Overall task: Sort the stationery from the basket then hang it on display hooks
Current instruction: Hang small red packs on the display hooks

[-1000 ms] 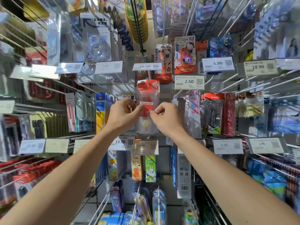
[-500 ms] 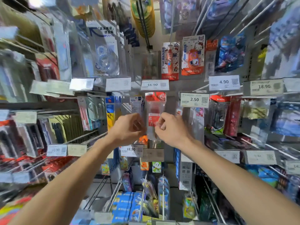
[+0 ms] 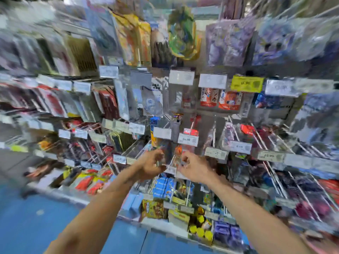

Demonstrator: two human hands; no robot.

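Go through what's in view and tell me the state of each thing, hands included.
left hand: raised to the hooks, fingers curled; grip lost in blur.
right hand: beside it, fingers curled; grip unclear.
red-topped packet: hanging on the rack above the hands.
16.90 price tag: upright, in front of that packet.
display hooks: loaded with packets.

A: What moves?
B: The view pulls back and smears; more of the display (image 3: 82, 57) and the blue floor (image 3: 27, 217) appear
A: And the hands?
B: The left hand (image 3: 150, 165) and right hand (image 3: 194, 167) sit lower under the 16.90 tag (image 3: 188, 139), grip blurred
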